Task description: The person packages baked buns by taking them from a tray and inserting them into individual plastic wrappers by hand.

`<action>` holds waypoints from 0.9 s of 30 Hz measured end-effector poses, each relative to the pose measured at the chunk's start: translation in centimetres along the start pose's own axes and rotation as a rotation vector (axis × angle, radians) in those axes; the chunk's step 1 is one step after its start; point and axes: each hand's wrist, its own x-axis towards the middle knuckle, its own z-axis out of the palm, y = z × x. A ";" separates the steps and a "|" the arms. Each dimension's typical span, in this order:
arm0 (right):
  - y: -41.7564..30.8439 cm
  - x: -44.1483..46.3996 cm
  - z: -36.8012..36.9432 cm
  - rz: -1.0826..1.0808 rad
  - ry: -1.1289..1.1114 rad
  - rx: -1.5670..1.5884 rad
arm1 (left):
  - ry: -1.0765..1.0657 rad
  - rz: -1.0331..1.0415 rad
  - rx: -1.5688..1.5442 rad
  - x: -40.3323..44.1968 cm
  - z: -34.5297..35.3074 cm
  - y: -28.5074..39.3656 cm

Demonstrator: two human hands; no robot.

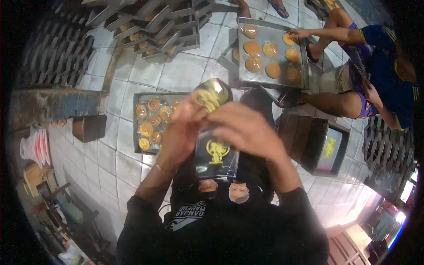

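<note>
The left hand (183, 126) seems to pinch a printed bag (213, 96) above the lap (254, 165), the right hand's (245, 130) blurred fingers unclear beside it; bagged buns (145, 129) in the left tray (159, 93) look done, flat bags (217, 154) appear unfilled.

1. Motion blurs the left hand (183, 126) and right hand (249, 130); the fingers' exact grip on a yellow-printed packet (213, 98) cannot be made out.
2. The right hand covers the upper right of a dark bag (217, 154) on the lap.
3. The left hand and forearm hide the lower right of a bun tray (137, 132).
4. The top edge crops stacked trays (179, 24); the bottom edge, a black shirt (225, 240).
</note>
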 end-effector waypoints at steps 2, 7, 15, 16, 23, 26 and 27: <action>6.3 0.2 -3.5 0.452 0.084 0.189 | 0.172 0.044 0.010 2.7 -0.1 0.1; 37.2 -6.7 -9.5 0.832 0.231 -0.220 | 0.351 -0.150 0.166 6.6 -4.9 -2.8; 55.8 -11.2 -10.6 1.045 0.241 -0.730 | 0.524 -0.106 0.323 7.5 -4.8 -3.7; 56.1 -11.0 -10.1 1.058 0.238 -0.713 | 0.518 -0.161 0.261 7.4 -4.8 -3.1; 53.5 -11.8 -5.6 0.815 0.131 -0.855 | 0.540 -0.178 0.233 8.4 -2.6 -2.5; 46.5 -10.8 -5.9 1.025 0.274 -0.269 | 0.447 -0.207 0.207 7.6 -3.9 -2.5; 43.1 -9.1 -6.8 1.047 0.345 -0.014 | 0.434 -0.202 0.182 7.6 -3.2 -2.4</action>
